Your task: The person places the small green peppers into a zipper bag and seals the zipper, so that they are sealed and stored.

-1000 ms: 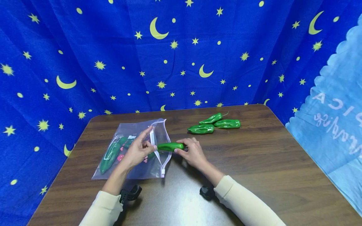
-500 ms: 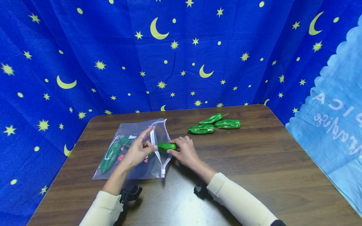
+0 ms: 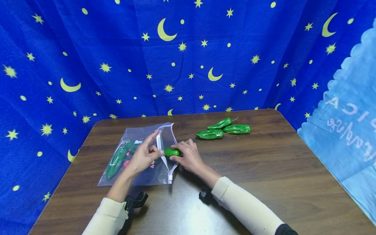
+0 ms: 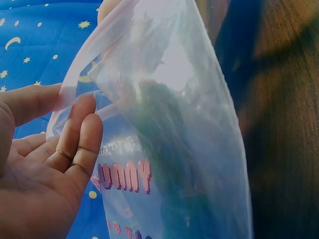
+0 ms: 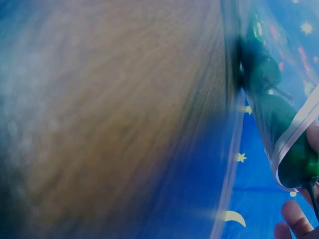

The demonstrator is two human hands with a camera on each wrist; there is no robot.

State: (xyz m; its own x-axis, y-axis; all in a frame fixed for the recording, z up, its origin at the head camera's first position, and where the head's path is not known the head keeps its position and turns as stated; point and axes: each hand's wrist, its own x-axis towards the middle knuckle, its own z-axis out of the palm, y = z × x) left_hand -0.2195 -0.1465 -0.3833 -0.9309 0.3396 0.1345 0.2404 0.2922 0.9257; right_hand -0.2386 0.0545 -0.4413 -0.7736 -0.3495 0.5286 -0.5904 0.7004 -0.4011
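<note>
Work looks partway along. A clear zip bag (image 3: pixel 154 178) lies on the wooden bench (image 3: pixel 249 169), its mouth facing the right hand (image 3: pixel 189 156). At least one dark green pepper shape (image 3: pixel 116 164) shows through the printed plastic, so something is already inside; the full count cannot be told past the print and the left hand (image 3: pixel 144 156).

One brighter green pepper (image 3: pixel 171 152) is in passage: it lies in the bag's mouth, most of its body past the outer rim, with its stem end toward the right fingers. The right wrist view shows its stem (image 5: pixel 310 196) poking out right at the rim, and a second pepper (image 5: pixel 261 69) deeper in the bag. The right grip is narrow, thumb and fingers around the stem end, so the release is not yet done. The left grip is wide: thumb and forefinger spread along the white zip strip (image 3: pixel 159 142), where the mouth gapes.

Three loose peppers (image 3: pixel 209 134) remain outside, grouped farther back on the bench, well apart from both hands. The zip slider (image 3: pixel 170 178) sits at the near end of the mouth, and the bag is unsealed.
</note>
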